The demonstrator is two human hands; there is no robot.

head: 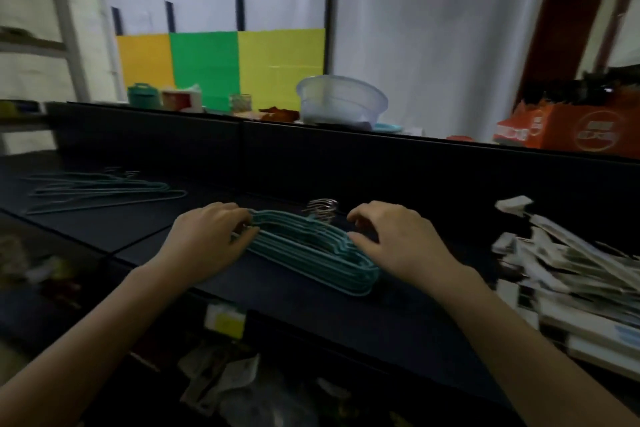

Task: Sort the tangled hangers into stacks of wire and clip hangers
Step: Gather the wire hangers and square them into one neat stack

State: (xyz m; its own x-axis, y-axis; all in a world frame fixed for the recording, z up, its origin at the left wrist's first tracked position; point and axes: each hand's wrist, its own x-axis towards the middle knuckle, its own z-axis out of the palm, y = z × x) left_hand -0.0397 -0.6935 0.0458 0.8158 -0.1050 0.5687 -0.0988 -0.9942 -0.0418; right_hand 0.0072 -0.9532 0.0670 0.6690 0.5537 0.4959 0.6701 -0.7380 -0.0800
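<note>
This looks to me like a cluttered storeroom or back workroom. A long dark tabletop [346,315] runs before me with wire hangers [311,248] and clip hangers [571,270] heaped on it. Behind hang a white curtain [415,28] and coloured paper panels [221,66], with a plastic basin [341,99], an orange cardboard box [571,130] and pale shelving [65,21] at my left.

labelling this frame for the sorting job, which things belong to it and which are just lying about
Job: teal wire hanger stack, with left hand and right hand at its ends; loose wire hangers at left; clip hanger pile at right.
Lying about: clear basin, orange box, teal container, coloured panels.
</note>
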